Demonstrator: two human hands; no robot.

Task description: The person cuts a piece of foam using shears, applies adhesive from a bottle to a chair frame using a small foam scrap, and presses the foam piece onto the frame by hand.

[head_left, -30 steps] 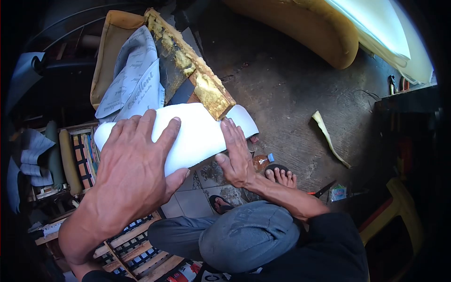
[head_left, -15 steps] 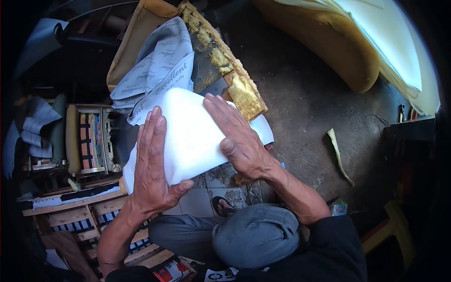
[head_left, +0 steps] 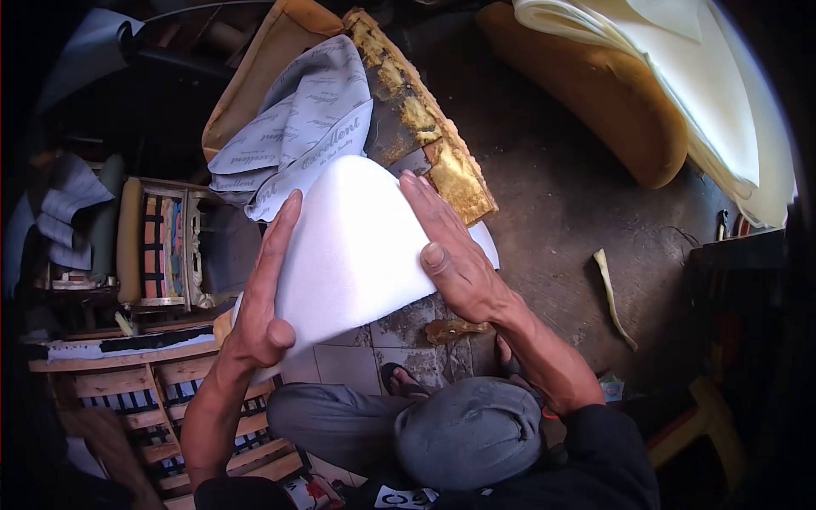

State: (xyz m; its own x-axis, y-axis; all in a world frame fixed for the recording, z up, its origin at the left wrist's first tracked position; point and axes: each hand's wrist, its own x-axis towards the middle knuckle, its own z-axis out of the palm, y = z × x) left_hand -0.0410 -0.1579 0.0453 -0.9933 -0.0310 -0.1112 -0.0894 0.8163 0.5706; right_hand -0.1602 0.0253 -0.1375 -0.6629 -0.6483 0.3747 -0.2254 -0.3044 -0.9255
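A white padded sheet, like foam or wadding, bulges up in the middle over something hidden beneath it. My left hand lies flat along its left side, fingers stretched out and thumb apart. Against the right side rests my right hand, also with straight fingers, its thumb on the near part of the sheet. Just beyond, a grey cloth printed with lettering lies crumpled. Beside that cloth is a wooden frame edged with worn yellow foam.
A slatted wooden frame lies at the lower left, with an ornate webbed frame behind it. At upper right are a brown cushion and pale foam sheets. A thin foam strip lies on the floor.
Both hands have spread slightly apart along the white sheet. Its top looks more rounded, and the left thumb has shifted left. The view has also moved a little.
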